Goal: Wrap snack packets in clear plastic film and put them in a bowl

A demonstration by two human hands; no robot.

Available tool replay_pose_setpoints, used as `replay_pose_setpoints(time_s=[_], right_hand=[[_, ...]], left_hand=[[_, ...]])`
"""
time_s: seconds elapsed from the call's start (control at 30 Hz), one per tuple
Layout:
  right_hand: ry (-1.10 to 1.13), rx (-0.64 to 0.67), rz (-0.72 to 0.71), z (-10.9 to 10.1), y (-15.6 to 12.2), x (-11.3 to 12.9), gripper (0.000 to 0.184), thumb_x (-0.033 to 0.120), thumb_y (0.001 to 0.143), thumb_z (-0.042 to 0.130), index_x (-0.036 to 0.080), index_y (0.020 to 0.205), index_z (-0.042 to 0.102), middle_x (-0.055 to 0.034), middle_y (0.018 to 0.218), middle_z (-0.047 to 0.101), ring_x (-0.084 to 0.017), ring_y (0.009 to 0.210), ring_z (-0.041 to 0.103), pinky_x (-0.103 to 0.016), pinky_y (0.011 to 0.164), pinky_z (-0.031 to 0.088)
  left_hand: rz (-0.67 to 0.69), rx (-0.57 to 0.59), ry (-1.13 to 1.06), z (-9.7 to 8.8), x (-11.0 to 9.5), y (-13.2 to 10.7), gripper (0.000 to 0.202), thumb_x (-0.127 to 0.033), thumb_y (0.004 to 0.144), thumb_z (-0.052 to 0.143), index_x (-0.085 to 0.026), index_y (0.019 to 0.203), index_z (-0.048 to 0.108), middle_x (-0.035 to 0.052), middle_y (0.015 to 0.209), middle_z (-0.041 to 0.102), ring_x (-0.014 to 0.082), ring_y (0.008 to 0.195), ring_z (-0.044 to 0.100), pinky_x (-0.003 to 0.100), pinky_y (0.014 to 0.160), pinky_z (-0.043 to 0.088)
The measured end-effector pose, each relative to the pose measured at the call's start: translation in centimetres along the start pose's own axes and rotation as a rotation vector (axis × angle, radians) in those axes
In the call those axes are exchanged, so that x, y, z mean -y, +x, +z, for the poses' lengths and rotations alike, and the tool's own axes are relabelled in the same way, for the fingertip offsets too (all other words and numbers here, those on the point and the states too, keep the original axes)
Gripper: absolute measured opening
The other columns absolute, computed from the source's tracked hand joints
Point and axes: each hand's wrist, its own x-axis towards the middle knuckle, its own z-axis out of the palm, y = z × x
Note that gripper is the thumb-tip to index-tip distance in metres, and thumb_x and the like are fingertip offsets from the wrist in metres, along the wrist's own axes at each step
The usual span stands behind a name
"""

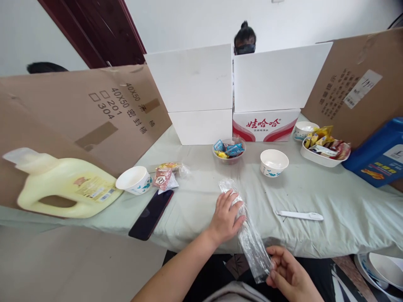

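Observation:
A long, crinkled clear plastic bag (252, 239) runs from the tabletop down over the table's front edge. My left hand (227, 216) lies on its upper part, fingers stretched out and thumb apart. Its lower end, hanging past the edge, is pinched between the thumb and fingers of my right hand (285, 272). To the right on the cloth lies a slim white tool (300, 215), possibly a cutter. A dark phone (151, 216) rests left of my left hand, with small snack packets (163, 178) just behind it.
Behind, a clear bowl (229, 160) holds several packets; a paper bowl (274, 162) stands beside it. Another bowl (134, 180) and a yellow jug (67, 184) are left. Right are a packet tray (321, 159) and blue bottle (378, 155). White boxes (201, 126) and cardboard (126, 121) enclose the table.

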Motion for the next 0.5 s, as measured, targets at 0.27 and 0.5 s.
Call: replay_pose_setpoints(time_s=[0.27, 0.5], right_hand=[[-0.182, 0.16, -0.175, 0.9, 1.1, 4.2, 0.037, 0.049, 0.088, 0.056, 0.024, 0.115, 0.05, 0.0019, 0.077, 0.055, -0.012, 0.06, 0.058, -0.028, 0.059, 0.049], [-1.169, 0.294, -0.865, -0.1, 7.5, 6.2, 0.042, 0.006, 0.085, 0.04, 0.026, 0.116, 0.061, -0.0063, 0.118, 0.062, -0.025, 0.113, 0.051, -0.045, 0.095, 0.044]], left_hand=[[0.326, 0.063, -0.147, -1.4, -3.4, -3.3, 0.023, -0.028, 0.089, 0.048, -0.017, 0.107, 0.058, 0.008, 0.093, 0.065, 0.0227, 0.095, 0.058, 0.038, 0.083, 0.048], [0.193, 0.204, -0.427, -2.9, -4.0, -4.4, 0.019, -0.02, 0.091, 0.044, -0.019, 0.096, 0.062, 0.006, 0.088, 0.07, 0.0173, 0.083, 0.063, 0.032, 0.079, 0.051]])
